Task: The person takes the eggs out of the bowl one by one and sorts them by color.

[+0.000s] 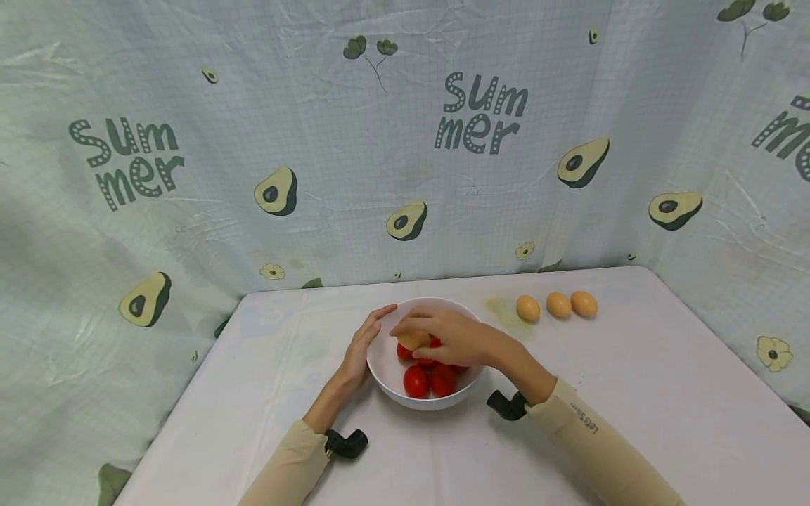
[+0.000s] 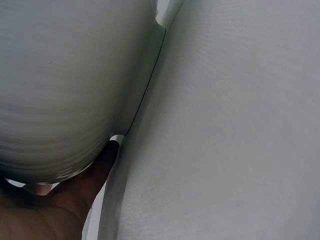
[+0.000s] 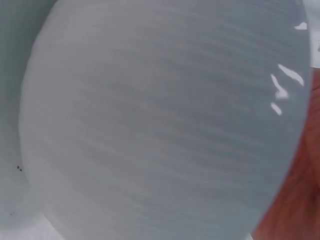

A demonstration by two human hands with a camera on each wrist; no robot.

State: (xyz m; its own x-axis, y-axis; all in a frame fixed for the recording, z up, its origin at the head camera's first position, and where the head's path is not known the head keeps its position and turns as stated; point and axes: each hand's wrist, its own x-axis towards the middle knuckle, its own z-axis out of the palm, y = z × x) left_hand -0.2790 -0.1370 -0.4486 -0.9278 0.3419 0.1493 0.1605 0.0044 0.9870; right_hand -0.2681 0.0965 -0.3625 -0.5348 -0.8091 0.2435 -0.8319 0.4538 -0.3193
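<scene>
A white bowl (image 1: 422, 403) stands on the table with several red tomatoes (image 1: 416, 381) in it. My left hand (image 1: 362, 346) rests along the bowl's left side, its fingers stretched forward by the rim. In the left wrist view that hand (image 2: 65, 207) lies against the curved outer wall of the bowl (image 2: 70, 90). My right hand (image 1: 458, 334) reaches over the rim from the right and holds a brown egg (image 1: 413, 340) between thumb and fingers, above the tomatoes. The bowl's outer wall (image 3: 165, 120) fills most of the right wrist view and hides the egg there.
Behind and to the right of the bowl lie three more brown eggs (image 1: 559, 306) on the white-covered table (image 1: 633, 365). A cloth (image 1: 342, 140) printed with avocados hangs behind the table's far edge. Each wrist wears a black camera (image 1: 346, 444).
</scene>
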